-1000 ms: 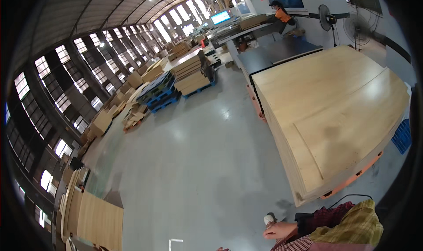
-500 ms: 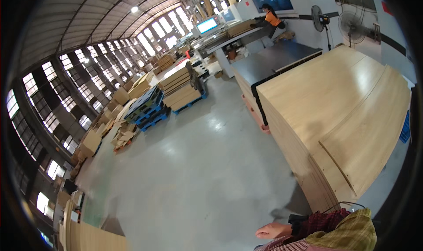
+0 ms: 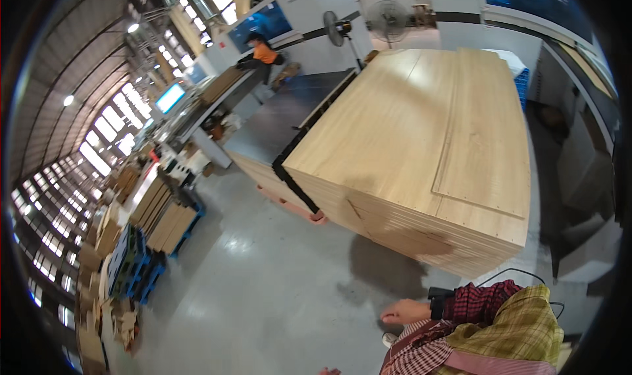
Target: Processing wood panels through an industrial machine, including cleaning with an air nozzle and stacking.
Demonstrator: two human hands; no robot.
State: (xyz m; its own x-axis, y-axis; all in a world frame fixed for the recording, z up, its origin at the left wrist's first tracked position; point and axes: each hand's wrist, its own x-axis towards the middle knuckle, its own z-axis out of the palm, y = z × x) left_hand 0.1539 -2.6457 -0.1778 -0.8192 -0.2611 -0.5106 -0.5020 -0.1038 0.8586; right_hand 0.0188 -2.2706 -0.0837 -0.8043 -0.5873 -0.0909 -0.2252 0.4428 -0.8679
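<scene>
My right hand [image 3: 404, 312] hangs over the grey floor, below the near corner of a tall stack of wood-grain panels [image 3: 395, 121], and touches nothing. Its fingers curl loosely, and I see no object in them. A dark band [image 3: 439, 302] circles that wrist, below a red-and-black plaid sleeve [image 3: 484, 302]. Only a small bit of my left hand [image 3: 329, 372] shows at the lower edge; its fingers are mostly cut off. On top of the stack lies a narrower panel [image 3: 484, 131], along the right side.
Left of the panels stands a dark-topped stack [image 3: 289, 108] on a pink pallet [image 3: 283, 205]. Farther left are blue pallets [image 3: 135, 269] and stacked boards [image 3: 158, 210]. A person in orange [image 3: 264, 53] is at a machine table behind. A pedestal fan [image 3: 334, 29] stands behind the stacks.
My view has turned to the right, so the panel stack sits nearer the middle and its right side shows. A bit of my left hand has come in at the lower edge.
</scene>
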